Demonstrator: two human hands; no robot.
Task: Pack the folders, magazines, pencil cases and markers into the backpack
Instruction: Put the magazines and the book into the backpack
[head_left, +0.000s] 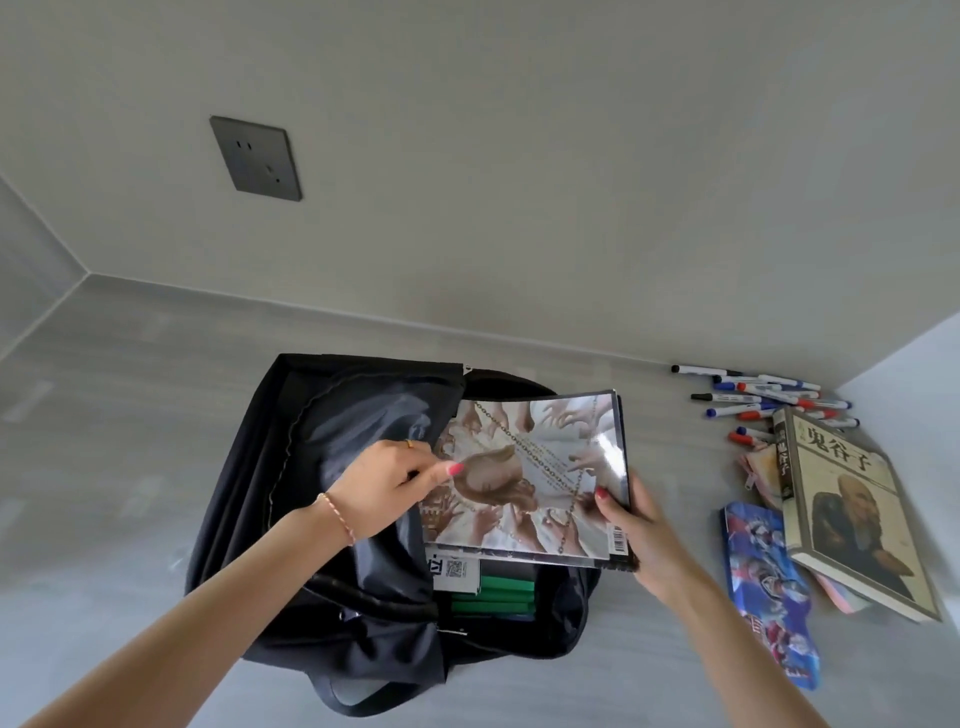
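While the left hand (387, 486) pinches the flap of the black fabric backpack (332, 519) at frame centre, the right hand (641, 525) grips the glossy photo-cover magazine (530, 478) over its opening, long axis running left-right (barcode at lower right). The tan hardcover book (852, 519) at right reads 鬼谷子.

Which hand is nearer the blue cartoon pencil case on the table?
Right. The right hand grips the magazine at its right corner, just left of the blue pencil case. The left hand pinches the magazine's far left edge, over the backpack.
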